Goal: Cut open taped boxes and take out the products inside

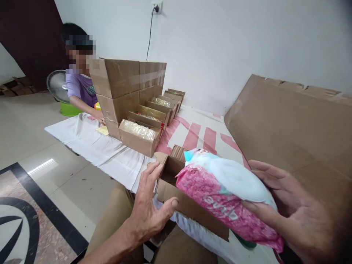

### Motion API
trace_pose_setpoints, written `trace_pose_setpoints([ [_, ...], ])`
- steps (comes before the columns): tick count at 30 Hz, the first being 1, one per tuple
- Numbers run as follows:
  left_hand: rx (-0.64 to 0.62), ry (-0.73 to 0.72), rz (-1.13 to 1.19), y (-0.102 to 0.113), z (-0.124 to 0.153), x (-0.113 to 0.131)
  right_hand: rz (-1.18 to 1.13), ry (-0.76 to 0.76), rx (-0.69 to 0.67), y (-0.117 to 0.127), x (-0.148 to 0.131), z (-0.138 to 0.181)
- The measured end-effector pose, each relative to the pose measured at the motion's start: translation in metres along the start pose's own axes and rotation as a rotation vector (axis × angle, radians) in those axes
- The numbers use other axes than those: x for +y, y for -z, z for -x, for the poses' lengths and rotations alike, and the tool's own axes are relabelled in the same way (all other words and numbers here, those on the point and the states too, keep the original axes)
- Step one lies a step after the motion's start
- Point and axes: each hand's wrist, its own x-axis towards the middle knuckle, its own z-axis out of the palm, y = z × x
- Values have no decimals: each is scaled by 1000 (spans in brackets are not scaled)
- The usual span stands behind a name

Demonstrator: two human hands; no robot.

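Note:
My right hand grips a soft pink and white plastic pack and holds it tilted over a small open cardboard box at the near table edge. The pack's far end lies over the box opening. My left hand rests against the box's left side, fingers along the left wall and thumb on its near wall. The inside of the box is mostly hidden by the pack.
A row of small open cardboard boxes with gold-wrapped contents runs back toward the wall, beside a large taped carton. A flat cardboard sheet leans at right. Another person sits at the far left of the white and pink table cover. A fan stands behind.

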Motion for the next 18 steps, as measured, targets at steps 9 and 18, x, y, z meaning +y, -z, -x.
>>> trace_pose_setpoints([
  [9, 46, 585, 858, 64, 3, 21, 127, 702, -33, -93, -90, -17],
  [18, 555, 556, 694, 162, -37, -43, -96, 575, 90, -225, -91, 38],
])
